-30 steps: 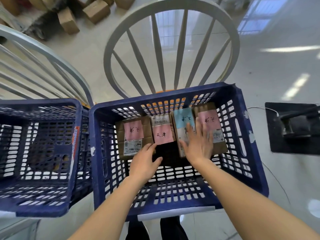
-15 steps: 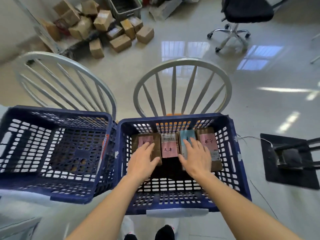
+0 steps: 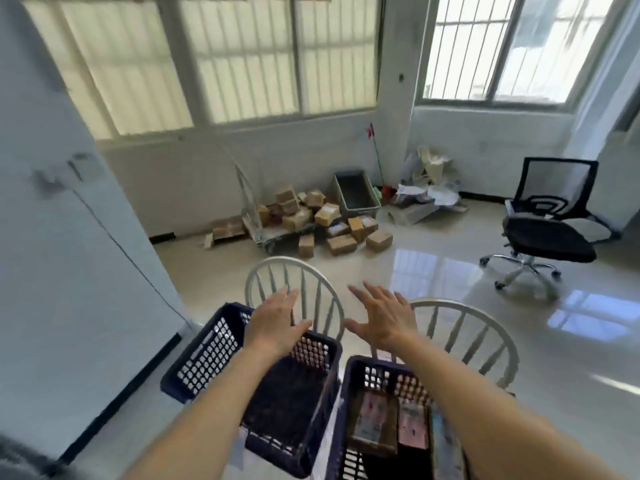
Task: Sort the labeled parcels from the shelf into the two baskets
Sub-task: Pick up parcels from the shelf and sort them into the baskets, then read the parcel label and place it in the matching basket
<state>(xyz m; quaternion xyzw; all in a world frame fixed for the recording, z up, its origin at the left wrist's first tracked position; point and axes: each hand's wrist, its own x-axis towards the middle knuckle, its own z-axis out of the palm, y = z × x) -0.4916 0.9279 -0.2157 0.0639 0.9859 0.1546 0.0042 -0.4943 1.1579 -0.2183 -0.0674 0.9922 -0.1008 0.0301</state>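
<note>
Both hands up and empty: left hand [image 3: 275, 323] and right hand [image 3: 382, 320] held palm-down above the baskets, fingers [image 3: 360, 293] spread straight, released, grasping nothing. Parcels [image 3: 372, 422] with pink labels lie flat in the right basket [image 3: 356, 367], lower right of view; left basket [image 3: 207, 355] sits just beside it on the left and looks empty as far as the dark interior shows. Each basket sits in front of a white chair [image 3: 294, 271] back. The shelf isn't in view, so the step in hand reads as going back for the next parcel: turn to find the shelf, read the label before lifting, take one parcel per hand so the labels stay readable. Versus half a second ago: both hands were down inside the right basket, flat on the parcels; now lifted clear. View has swung up from the baskets to the room, far cardboard boxes [image 3: 341, 244] and office chair [image 3: 547, 233] now mid-frame.
</note>
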